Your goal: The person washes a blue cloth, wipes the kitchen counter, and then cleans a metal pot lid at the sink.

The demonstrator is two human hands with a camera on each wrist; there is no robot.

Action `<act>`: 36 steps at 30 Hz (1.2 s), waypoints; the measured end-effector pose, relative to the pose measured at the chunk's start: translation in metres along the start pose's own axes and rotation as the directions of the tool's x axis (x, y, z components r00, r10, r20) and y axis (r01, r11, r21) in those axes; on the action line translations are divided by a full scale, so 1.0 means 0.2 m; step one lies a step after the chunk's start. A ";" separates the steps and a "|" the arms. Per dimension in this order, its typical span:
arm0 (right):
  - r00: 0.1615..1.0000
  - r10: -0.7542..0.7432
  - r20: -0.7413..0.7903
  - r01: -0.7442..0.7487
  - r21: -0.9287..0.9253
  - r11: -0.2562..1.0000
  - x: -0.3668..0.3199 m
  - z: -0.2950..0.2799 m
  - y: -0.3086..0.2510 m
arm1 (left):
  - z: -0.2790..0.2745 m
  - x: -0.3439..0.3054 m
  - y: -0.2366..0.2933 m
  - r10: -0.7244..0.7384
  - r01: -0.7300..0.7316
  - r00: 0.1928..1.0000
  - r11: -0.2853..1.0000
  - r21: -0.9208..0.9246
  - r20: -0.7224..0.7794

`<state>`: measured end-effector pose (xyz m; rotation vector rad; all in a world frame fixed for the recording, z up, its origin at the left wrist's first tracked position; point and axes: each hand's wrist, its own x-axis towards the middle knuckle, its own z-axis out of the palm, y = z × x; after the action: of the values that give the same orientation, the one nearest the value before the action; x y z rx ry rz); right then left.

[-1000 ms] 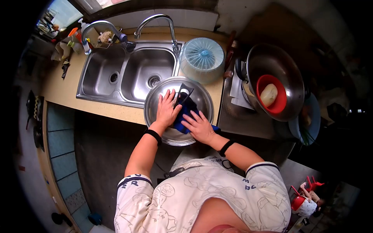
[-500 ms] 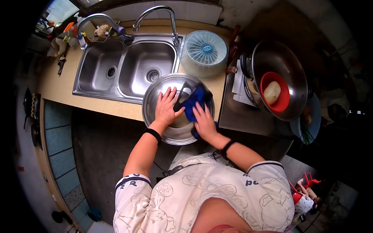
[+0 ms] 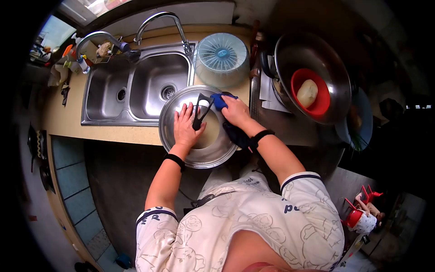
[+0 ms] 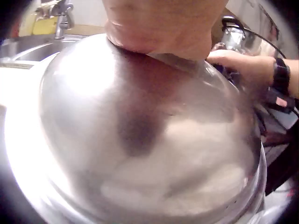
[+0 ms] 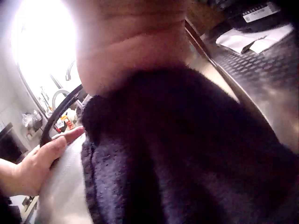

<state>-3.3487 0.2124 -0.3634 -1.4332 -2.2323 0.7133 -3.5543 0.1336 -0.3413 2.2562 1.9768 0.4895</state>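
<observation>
At the left, a steel double sink [image 3: 131, 88] is set into the tan counter [image 3: 61, 118], with a curved tap [image 3: 179, 29] over its right-hand basin. Right of it, at the counter's front edge, lies a round, domed metal lid [image 3: 206, 157], its black handle [image 3: 198, 120] standing up from the middle. The left hand [image 3: 185, 129] rests on the lid's left part, fingers straight and clamped on nothing, thumb close by the handle. On the lid's right side is a dark blue cloth [image 3: 219, 102]; the right hand [image 3: 235, 112] grips it, fingers bent into the bunched part near the far rim, the rest hanging below the palm. Beyond stands a clear tub [image 3: 222, 75] with a light blue slotted cover [image 3: 222, 53]. Furthest right, a large wok [image 3: 335, 81] holds a red bowl [image 3: 320, 104] with a pale lump [image 3: 307, 94] inside.
</observation>
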 end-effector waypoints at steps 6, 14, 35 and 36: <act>0.978 0.194 0.072 -0.187 -0.093 0.978 -0.55 -0.01 -0.13 | 0.01 0.00 0.00 -0.007 0.007 1.000 1.000 0.006 -0.003; 0.972 0.226 -0.065 -0.224 0.030 0.974 -0.51 0.05 -0.10 | -0.02 -0.01 -0.01 0.075 -0.075 0.995 0.997 -0.006 0.062; 0.871 0.364 0.331 -0.459 0.279 0.844 -0.67 -0.16 -0.12 | 0.03 -0.09 0.02 -0.226 0.227 0.972 0.974 -0.002 -0.070; 0.890 0.379 0.256 -0.451 0.365 0.814 -0.67 -0.22 -0.13 | 0.00 -0.10 0.05 -0.331 0.333 0.940 0.943 0.010 -0.086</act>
<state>-3.2887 0.0903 -0.3194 -1.6936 -1.7236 1.4128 -3.5473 0.1117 -0.3424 1.8812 2.3534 0.5278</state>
